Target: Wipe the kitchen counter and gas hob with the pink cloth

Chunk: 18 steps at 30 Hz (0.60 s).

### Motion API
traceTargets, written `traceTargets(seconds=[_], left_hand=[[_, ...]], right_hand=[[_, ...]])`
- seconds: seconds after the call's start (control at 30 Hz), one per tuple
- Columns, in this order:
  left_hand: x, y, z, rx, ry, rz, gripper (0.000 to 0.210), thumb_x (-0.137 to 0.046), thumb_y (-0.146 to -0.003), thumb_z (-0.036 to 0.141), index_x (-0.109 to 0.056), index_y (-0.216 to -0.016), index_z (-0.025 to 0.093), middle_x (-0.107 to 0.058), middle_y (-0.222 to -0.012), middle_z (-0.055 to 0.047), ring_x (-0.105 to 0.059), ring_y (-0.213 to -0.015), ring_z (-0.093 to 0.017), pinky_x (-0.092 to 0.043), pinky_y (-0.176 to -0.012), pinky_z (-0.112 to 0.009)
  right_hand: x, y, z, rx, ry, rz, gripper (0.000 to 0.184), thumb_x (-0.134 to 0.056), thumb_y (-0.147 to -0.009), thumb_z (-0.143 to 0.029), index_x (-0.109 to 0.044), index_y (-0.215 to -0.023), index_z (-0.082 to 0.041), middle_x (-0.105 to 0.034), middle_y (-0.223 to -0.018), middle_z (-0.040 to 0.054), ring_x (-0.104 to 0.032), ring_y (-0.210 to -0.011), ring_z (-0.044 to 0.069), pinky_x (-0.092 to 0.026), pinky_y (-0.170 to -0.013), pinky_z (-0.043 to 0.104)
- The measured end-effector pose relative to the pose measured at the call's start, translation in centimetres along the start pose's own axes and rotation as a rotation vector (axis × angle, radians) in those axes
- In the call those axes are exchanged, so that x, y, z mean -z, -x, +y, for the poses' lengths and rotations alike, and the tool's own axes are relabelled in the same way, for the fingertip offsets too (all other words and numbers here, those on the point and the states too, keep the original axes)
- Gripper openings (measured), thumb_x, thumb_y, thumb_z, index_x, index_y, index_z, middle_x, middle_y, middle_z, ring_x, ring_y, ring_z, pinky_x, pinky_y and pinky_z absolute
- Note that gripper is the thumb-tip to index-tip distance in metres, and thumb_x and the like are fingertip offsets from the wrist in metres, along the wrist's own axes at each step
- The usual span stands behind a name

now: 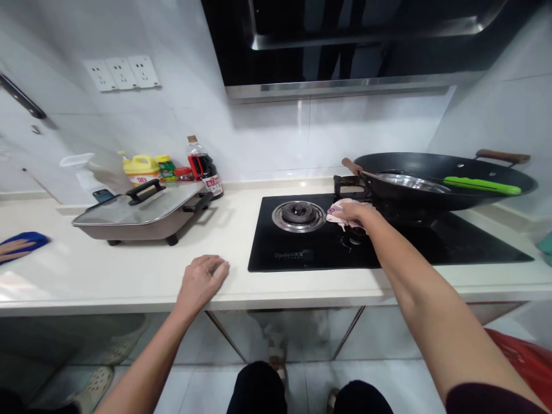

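My right hand (351, 213) is closed on a crumpled pale pink cloth (340, 208), which presses on the black glass gas stove (282, 244) just right of the left burner (299, 214). A control knob (356, 234) shows below the cloth. On the white counter (233, 287), near its front edge and left of the stove, rests my left hand (204, 280). Its fingers are loosely curled, with nothing seen in them. A large black wok (414, 190) sits on the right side of the stove, with a metal lid or bowl and a green-handled utensil (483, 185) in it.
An electric pan with a glass lid (142, 213) stands on the left. Behind it are a spray bottle (86, 175), a yellow jug (141, 169) and a sauce bottle (204, 169). Another person's hand (15, 247) lies on a blue cloth (32, 238). A range hood (345, 86) hangs above.
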<state>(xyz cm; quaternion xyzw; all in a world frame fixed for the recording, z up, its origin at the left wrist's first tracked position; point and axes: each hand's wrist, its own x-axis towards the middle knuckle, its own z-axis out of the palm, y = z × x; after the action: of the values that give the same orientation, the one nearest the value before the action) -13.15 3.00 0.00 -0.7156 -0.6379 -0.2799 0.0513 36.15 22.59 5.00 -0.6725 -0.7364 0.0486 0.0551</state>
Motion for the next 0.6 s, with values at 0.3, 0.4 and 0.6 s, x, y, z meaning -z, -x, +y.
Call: traceTargets(seconds=[0.3, 0.4, 0.6], left_hand=[[-0.1, -0.1, 0.2, -0.003, -0.027, 0.008, 0.042, -0.05, -0.092, 0.051, -0.082, -0.092, 0.023, -0.08, -0.11, -0.009, -0.07, -0.11, -0.031, -0.052, -0.106, -0.042], [-0.4, -0.2, 0.0, -0.012, -0.035, 0.011, 0.041, -0.05, -0.092, 0.049, -0.081, -0.091, 0.022, -0.08, -0.111, -0.01, -0.07, -0.111, -0.032, -0.052, -0.106, -0.042], [-0.7, -0.2, -0.7, -0.026, -0.037, 0.033, 0.04, -0.048, -0.094, 0.047, -0.08, -0.09, 0.025, -0.08, -0.109, -0.009, -0.07, -0.111, -0.031, -0.051, -0.105, -0.039]], right_hand=[[-0.7, 5.7, -6.5, 0.194, 0.111, -0.054, 0.057, -0.062, -0.091, -0.058, -0.067, -0.14, -0.029, -0.072, -0.131, 0.0114, -0.067, -0.114, 0.029, -0.047, -0.094, 0.036], [-1.6, 8.5, -8.7, 0.239, 0.106, 0.001, 0.058, -0.057, -0.094, -0.056, -0.063, -0.144, -0.028, -0.069, -0.134, 0.0137, -0.065, -0.116, 0.032, -0.046, -0.096, 0.039], [-3.2, 14.9, -10.9, 0.314, 0.046, 0.101, 0.051, -0.056, -0.094, -0.054, -0.063, -0.138, -0.028, -0.068, -0.131, 0.0121, -0.064, -0.114, 0.031, -0.042, -0.097, 0.039]])
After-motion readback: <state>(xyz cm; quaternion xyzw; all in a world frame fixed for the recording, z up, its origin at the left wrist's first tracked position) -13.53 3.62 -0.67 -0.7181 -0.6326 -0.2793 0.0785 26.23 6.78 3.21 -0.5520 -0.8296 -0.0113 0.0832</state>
